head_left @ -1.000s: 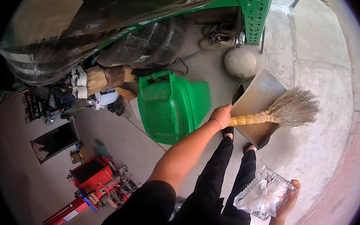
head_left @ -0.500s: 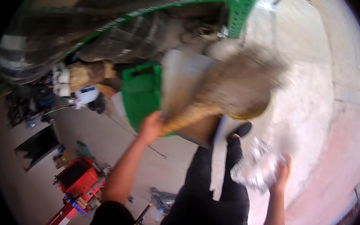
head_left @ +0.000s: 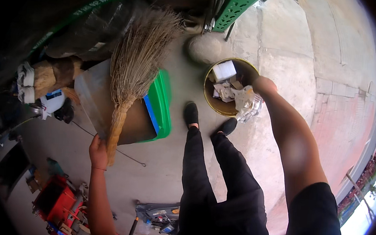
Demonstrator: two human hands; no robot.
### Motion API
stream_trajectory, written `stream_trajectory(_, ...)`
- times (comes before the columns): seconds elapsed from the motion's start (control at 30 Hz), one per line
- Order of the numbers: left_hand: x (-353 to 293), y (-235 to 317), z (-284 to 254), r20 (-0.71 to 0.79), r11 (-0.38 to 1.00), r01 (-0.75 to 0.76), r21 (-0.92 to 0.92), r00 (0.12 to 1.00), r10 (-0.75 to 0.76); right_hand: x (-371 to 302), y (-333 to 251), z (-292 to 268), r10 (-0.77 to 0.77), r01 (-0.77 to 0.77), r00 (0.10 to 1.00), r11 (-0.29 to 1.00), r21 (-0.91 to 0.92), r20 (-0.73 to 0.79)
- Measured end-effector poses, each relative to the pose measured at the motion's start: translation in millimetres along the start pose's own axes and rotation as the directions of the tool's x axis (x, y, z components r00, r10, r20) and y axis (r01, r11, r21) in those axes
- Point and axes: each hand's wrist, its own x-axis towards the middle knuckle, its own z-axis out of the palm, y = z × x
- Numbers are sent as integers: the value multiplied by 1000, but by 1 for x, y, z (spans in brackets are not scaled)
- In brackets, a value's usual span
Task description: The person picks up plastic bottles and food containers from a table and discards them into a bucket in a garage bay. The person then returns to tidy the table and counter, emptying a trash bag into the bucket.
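Swung broom [head_left: 134, 64] + dustpan [head_left: 94, 99] leftward, gripped together in left hand [head_left: 99, 150]; right hand [head_left: 263, 84] clutching plastic wrapper [head_left: 248, 104] over bin [head_left: 208, 81] rim, long axis up-down.

The left hand [head_left: 98, 151] grips a straw broom [head_left: 135, 65] and flat dustpan [head_left: 96, 97], while the right hand [head_left: 263, 84] holds a clear plastic bag [head_left: 249, 108] over the round bin [head_left: 208, 97].

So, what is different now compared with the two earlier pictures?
The left hand has swung the straw broom and flat metal sheet from in front of the feet over to the left, above the green bin. The right hand has carried the clear plastic bag from beside the leg forward to the yellow waste bucket. Both hands still grip the same things; the green bin seems unmoved.
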Motion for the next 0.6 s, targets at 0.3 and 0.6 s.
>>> stream_trajectory(0.3,17,-24,27,110,998,-57,-33,992,60,20,-23,-1,72,-61,990,994,-90,120)
stream_trajectory(0.6,38,-42,27,56,988,-71,139,996,64,25,12,5,92,-94,986,996,8,140)
